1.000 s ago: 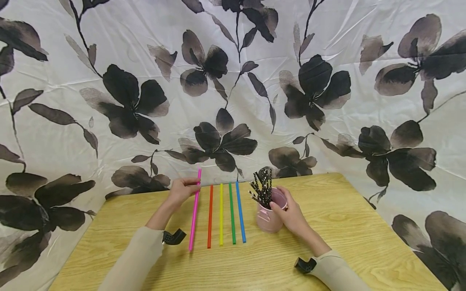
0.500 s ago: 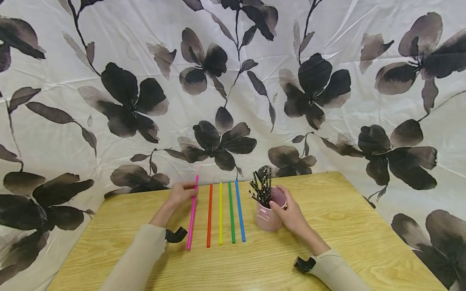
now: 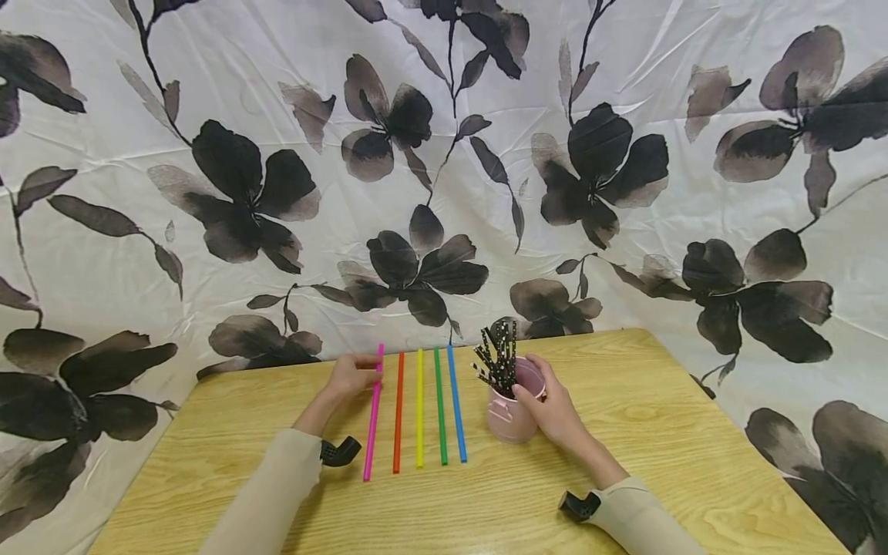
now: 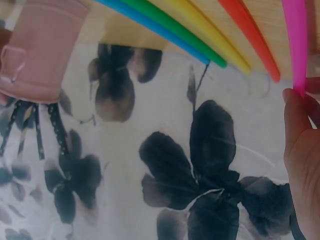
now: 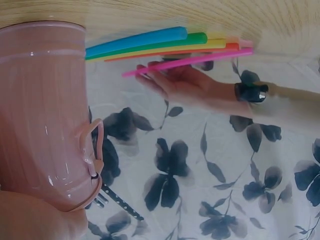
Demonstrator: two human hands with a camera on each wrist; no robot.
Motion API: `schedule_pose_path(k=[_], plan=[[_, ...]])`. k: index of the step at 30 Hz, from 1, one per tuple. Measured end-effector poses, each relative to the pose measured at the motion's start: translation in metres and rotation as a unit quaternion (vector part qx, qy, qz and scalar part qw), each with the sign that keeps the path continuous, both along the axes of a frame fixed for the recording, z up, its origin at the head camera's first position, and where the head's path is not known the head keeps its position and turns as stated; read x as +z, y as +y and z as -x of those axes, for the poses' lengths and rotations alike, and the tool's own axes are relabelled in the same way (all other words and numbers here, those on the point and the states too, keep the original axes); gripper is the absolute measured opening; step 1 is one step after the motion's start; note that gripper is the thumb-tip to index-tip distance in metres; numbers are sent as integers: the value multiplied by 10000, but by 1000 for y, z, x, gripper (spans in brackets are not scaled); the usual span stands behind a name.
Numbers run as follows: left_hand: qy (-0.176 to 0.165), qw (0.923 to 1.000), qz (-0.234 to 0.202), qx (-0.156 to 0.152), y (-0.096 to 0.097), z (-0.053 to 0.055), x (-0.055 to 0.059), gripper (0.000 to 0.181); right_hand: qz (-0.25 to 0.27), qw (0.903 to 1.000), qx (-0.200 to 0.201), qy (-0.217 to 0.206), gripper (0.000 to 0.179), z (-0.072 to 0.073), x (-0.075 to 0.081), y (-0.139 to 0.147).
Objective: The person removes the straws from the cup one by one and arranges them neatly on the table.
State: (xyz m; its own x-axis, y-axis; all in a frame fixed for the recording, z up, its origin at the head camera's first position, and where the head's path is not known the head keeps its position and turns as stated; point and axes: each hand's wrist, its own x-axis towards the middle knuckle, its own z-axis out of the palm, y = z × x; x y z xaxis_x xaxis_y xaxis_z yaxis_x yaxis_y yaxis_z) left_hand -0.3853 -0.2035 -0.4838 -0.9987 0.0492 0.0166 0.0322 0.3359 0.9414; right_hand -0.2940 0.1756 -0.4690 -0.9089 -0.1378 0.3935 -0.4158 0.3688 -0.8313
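Note:
My left hand (image 3: pixel 352 375) pinches a pink straw (image 3: pixel 371 435) near its far end, between thumb and fingers. The straw lies leftmost in a row, roughly parallel to a red straw (image 3: pixel 398 420), a yellow straw (image 3: pixel 419 416), a green straw (image 3: pixel 441 416) and a blue straw (image 3: pixel 457 412). In the right wrist view, the pink straw (image 5: pixel 190 63) crosses in front of the left palm. My right hand (image 3: pixel 560 412) grips the rim and side of a small pink pail (image 3: pixel 509 422) standing upright. Black straws with white dots (image 3: pixel 501 362) lean inside it; their lower ends are hidden.
The wood-grain table (image 3: pixel 624 432) ends just beyond the straws' far tips. Behind it hangs a white cloth (image 3: pixel 291 69) with dark flowers. A black wrist camera (image 3: pixel 340 452) sits at the left cuff, and another wrist camera (image 3: pixel 580 506) at the right cuff.
My left hand has brought the pink straw down and nearer the row, its far end now about level with the others. The right hand and pail have stayed put.

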Motion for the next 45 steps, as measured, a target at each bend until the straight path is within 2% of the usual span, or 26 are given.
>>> schedule_pose_path(k=[2,6,9,13,21,26,28,33,35,40,45], plan=[[38,9999,100,65,1,1,-1,40,58,9999,90,29,59,-4,6,-1],[278,9978,588,112,3,2,-4,38,162,9997,182,55,57,-14,19,-4],[313,9959,838,98,4,4,-8,35,138,9998,174,-6,57,-17,23,-5],[269,9949,966,110,6,5,-11,34,135,9997,195,-16,57,-18,24,-5],[469,9892,1372,190,11,5,-10,34,122,9997,205,-15,57,-15,21,-4],[436,9902,1314,186,13,5,-9,32,99,9999,142,-1,58,1,3,0],[539,9902,1283,126,12,4,-8,32,104,9999,115,-5,59,7,-5,2],[922,9834,1564,31,8,3,-9,33,133,9998,115,13,58,8,-6,2],[902,9814,1692,92,8,4,-10,33,108,9999,103,4,58,8,-6,3],[660,9811,1798,260,10,9,-12,31,53,9999,152,46,58,3,3,2],[685,9788,1907,303,12,11,-12,31,162,9995,264,70,57,-8,19,-1]])
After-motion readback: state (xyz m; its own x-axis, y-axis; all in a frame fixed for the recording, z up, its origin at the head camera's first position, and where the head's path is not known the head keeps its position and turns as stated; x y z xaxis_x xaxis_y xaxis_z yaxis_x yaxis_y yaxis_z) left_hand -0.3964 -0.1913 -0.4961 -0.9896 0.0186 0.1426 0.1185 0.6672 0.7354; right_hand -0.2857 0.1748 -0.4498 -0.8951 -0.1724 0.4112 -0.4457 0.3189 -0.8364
